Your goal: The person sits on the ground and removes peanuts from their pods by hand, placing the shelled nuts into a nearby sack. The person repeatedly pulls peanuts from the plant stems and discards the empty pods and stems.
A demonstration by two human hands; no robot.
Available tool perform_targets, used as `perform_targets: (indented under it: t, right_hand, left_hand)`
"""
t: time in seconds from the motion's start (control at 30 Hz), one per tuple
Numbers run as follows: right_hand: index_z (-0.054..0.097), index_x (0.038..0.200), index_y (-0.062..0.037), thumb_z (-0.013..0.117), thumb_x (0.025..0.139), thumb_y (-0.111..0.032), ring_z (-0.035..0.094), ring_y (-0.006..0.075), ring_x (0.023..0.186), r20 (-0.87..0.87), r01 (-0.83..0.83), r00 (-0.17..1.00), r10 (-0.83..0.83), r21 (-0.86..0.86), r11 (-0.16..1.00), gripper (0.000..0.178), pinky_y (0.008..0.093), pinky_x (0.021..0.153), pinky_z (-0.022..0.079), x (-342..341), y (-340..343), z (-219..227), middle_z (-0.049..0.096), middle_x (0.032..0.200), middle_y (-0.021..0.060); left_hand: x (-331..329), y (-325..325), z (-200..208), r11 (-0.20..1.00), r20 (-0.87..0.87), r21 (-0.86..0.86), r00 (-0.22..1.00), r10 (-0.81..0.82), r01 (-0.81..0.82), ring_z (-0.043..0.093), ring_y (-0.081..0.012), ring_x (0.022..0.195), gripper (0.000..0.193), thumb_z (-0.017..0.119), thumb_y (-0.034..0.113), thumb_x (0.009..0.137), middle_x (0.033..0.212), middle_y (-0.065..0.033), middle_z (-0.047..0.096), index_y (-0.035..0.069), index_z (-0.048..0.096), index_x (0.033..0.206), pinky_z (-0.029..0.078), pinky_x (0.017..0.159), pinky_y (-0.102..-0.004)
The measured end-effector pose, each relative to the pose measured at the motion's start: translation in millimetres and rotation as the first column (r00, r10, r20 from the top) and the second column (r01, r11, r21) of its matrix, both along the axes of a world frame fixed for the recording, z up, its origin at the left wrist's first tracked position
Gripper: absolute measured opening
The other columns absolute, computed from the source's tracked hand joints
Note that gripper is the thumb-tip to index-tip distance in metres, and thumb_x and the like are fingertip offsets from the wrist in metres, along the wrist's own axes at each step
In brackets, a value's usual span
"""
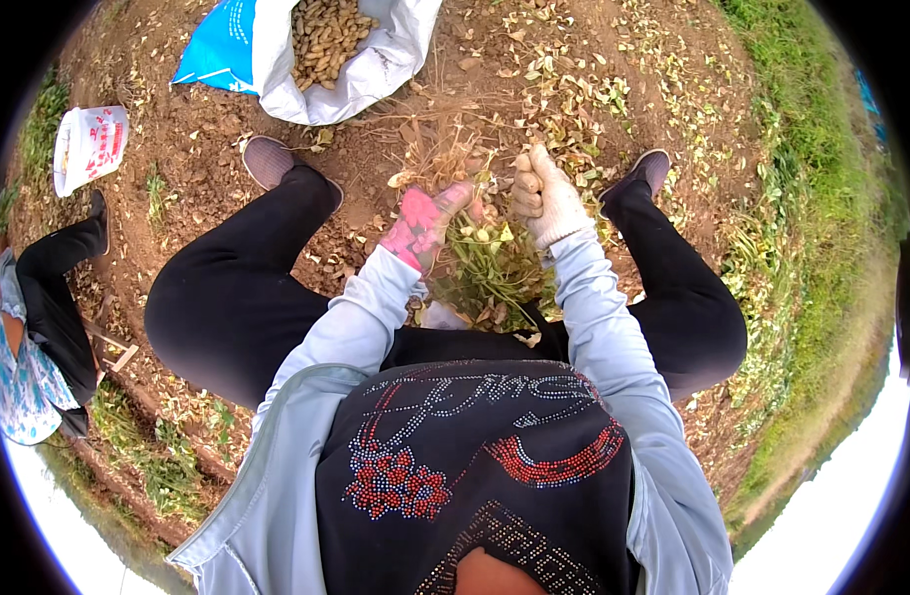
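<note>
My left hand (420,226), in a pink-patterned work glove, is closed around an uprooted peanut plant (490,263). Its leafy green stems hang toward my lap, while dry, pale roots (440,154) spread out beyond the glove. Just to the right of the plant, my right hand (546,196) wears an off-white glove and has its fingers curled into a fist, thumb on top. Whatever it may hold is hidden by the fingers. A white sack (400,64) lies open beyond my left hand, with many unshelled peanuts (328,42) inside.
Blue printed material (217,50) adjoins the sack on its left. A white bucket with red print (90,149) stands far left, near another person's dark-trousered leg (54,297). Dry leaves (594,89) litter the brown soil. A grassy strip (822,198) runs along the right.
</note>
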State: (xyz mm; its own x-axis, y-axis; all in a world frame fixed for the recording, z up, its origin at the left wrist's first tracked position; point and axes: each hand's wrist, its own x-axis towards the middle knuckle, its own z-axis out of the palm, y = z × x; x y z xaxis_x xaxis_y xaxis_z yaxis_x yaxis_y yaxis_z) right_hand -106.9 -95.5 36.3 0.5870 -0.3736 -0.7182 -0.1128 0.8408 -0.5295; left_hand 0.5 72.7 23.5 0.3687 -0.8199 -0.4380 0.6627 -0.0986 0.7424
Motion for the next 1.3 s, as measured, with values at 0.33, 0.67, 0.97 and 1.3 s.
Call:
perform_targets:
  t: [0.33, 0.67, 0.97, 1.3]
  right_hand:
    - [0.054, 0.115, -0.0058, 0.059, 0.091, -0.022, 0.056, 0.0196, 0.09, -0.156, -0.15, 0.984, 0.09, -0.431, 0.89, 0.029, 0.0326, 0.075, 0.052, 29, -63, -97, 0.055, 0.101, 0.0094]
    - [0.032, 0.14, -0.0035, 0.033, 0.095, -0.057, 0.04, 0.0249, 0.124, 0.11, -0.676, 0.671, 0.733, -0.316, 0.666, 0.07, 0.0356, 0.101, 0.036, 33, -22, 5, 0.041, 0.137, 0.0157]
    - [0.044, 0.13, 0.0013, 0.057, 0.092, -0.023, 0.058, 0.0195, 0.106, -0.329, -0.871, 0.483, 0.811, -0.278, 0.406, 0.047, 0.0329, 0.088, 0.046, -11, 24, 1, 0.057, 0.123, 0.0122]
    - [0.055, 0.098, -0.0002, 0.062, 0.076, -0.015, 0.063, 0.0379, 0.088, -0.951, -0.923, 0.222, 0.214, -0.275, -0.269, 0.028, 0.0435, 0.077, 0.05, -12, 9, 8, 0.065, 0.09, 0.0217]
  left_hand:
    - [0, 0, -15, 0.986, 0.125, -0.034, 0.98, -0.156, 0.161, 0.055, -0.0147, 0.112, 0.041, 0.045, 0.019, 0.099, 0.128, -0.0108, 0.054, -0.003, 0.046, 0.132, 0.044, 0.096, -0.0295]
    - [15, 2, 10, 0.995, 0.071, 0.033, 0.993, -0.095, 0.093, 0.058, -0.0102, 0.099, 0.042, 0.047, 0.025, 0.098, 0.118, -0.0073, 0.058, 0.0, 0.047, 0.132, 0.049, 0.084, -0.026]
    - [12, -10, -51, 0.992, -0.002, 0.073, 0.995, -0.099, 0.098, 0.056, -0.023, 0.108, 0.058, 0.051, 0.035, 0.094, 0.126, -0.0119, 0.053, 0.001, 0.035, 0.138, 0.05, 0.088, -0.0355]
    - [-1, -19, -35, 0.959, 0.319, 0.261, 0.927, -0.195, 0.112, 0.048, -0.0292, 0.121, 0.08, 0.065, 0.036, 0.087, 0.133, -0.0213, 0.046, 0.001, 0.021, 0.144, 0.045, 0.095, -0.0383]
